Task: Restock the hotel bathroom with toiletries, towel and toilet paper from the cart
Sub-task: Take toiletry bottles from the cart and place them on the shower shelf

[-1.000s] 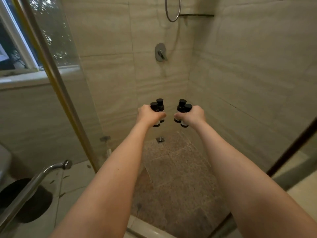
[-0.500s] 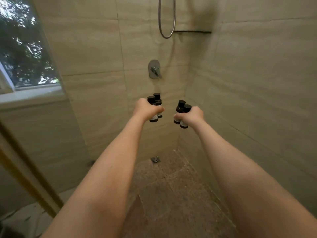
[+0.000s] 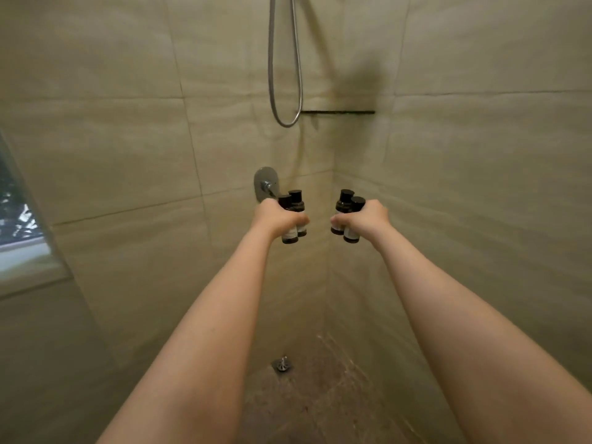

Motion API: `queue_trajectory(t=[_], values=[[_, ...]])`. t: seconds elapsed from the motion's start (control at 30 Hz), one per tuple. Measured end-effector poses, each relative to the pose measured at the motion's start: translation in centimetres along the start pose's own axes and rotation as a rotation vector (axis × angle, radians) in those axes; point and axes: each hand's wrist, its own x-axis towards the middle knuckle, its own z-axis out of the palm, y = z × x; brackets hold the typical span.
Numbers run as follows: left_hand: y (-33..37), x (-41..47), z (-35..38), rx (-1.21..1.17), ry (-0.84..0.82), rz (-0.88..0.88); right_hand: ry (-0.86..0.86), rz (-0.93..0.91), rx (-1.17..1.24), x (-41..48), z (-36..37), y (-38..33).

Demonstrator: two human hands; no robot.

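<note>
At the far left edge of the shower stall, a window (image 3: 24,241) is set into the beige tiled wall (image 3: 112,155), with greenery showing blurred through the glass. Right of it, on the far wall, is a chrome mixer (image 3: 265,182), and low below it a round drain (image 3: 282,364) sits in the speckled brown floor (image 3: 323,398). A metal hose (image 3: 286,91) hangs in a loop above the mixer, its lowest bend just left of a thin dark shelf (image 3: 338,112) fixed in the far corner.

Both bare arms reach forward at about mixer height, well below the shelf. The left hand (image 3: 277,219) is clenched around two small dark bottles (image 3: 296,203) with black caps. They stand upright side by side, their caps above the fist and their bases below it. The caps partly cover the mixer from this view; whether they touch it I cannot tell.

A small gap separates the two hands. The right hand (image 3: 365,219) grasps a second pair (image 3: 344,203) of the same bottles, also upright and touching each other. Pale labels show on the lower halves, but the print is too small to read. All four bottles are held in the air, near the corner where the two walls meet.
</note>
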Motion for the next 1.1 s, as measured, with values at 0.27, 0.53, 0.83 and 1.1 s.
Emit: queue_trajectory(t=[0.27,0.53,0.83,1.1], values=[[4.6,6.9,1.3,0.030,-0.081,0.064,0.037,-0.032,-0.017,6.4,-3.7,-3.0],[5.5,14.6,5.4,0.026,-0.087,0.091,-0.027,-0.055,-0.031,14.5,-5.0,-1.0],[9.1,24.4,8.7,0.048,-0.075,0.134,-0.047,-0.117,-0.049,25.8,-6.6,-1.8],[12.4,34.7,6.6,0.078,-0.023,0.196,-0.038,-0.174,0.001,35.2,-6.5,-5.7]])
